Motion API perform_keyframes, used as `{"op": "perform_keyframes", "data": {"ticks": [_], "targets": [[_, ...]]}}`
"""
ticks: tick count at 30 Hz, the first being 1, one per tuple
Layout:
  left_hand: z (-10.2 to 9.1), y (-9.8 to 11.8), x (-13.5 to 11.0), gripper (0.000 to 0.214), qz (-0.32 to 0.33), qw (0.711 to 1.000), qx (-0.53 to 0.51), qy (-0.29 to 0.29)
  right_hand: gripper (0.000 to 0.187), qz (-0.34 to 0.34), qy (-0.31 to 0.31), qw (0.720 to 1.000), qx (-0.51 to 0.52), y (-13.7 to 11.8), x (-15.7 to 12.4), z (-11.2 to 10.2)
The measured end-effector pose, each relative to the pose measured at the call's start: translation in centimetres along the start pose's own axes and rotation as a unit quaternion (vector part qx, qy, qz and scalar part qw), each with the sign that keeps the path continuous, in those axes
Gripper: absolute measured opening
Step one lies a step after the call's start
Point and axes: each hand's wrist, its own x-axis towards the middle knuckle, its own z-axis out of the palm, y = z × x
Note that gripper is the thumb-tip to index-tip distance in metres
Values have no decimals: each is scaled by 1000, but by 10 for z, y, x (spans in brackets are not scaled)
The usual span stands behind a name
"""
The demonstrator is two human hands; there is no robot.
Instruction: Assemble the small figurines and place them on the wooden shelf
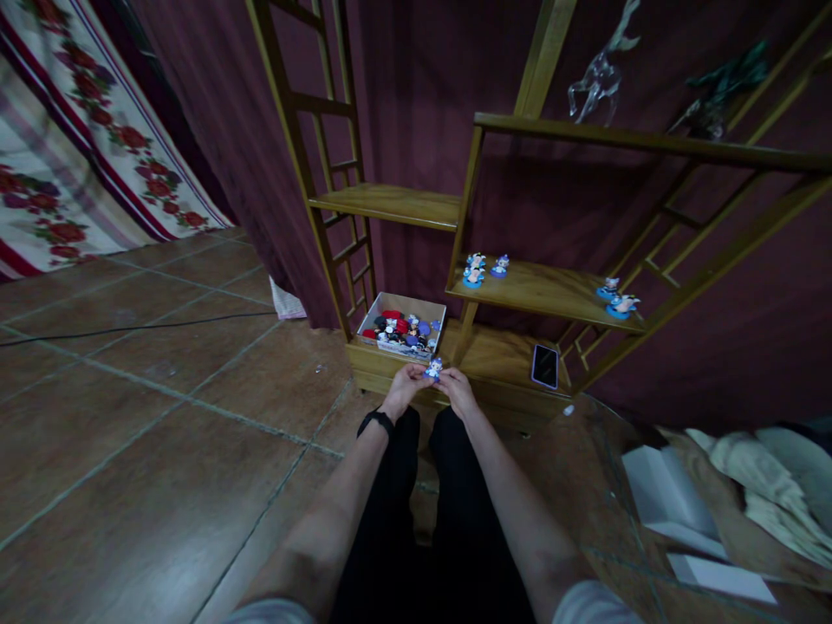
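My left hand [404,384] and my right hand [457,388] meet in front of the wooden shelf unit [533,295]. Together they pinch a small blue and white figurine [433,369], fingers closed on it from both sides. A black band sits on my left wrist. Just beyond my hands, an open cardboard box [403,328] of small red, black and blue pieces rests on the shelf's lowest board. Similar figurines on blue bases [481,269] stand on the middle shelf, and two more figurines [617,297] stand at its right end.
A dark phone [544,366] lies on the bottom board right of the box. A cable [130,328] crosses the tiled floor at left. White sheets [669,503] and cloth [767,485] lie at right. A clear glass figure [601,74] stands on the top shelf.
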Motion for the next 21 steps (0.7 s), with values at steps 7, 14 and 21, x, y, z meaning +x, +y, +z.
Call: {"op": "perform_keyframes", "data": {"ticks": [7,14,21], "targets": [[-2,-2,1,36,-8,1000,4,0,19,8,-4,1000,-7,-1,-1,0],[-2,-2,2,34,-3,1000,13,9,19,4,16,1000,4,-3,-3,4],[1,2,-2,34,3,1000,15,4,19,6,18,1000,3,-6,-6,7]]}}
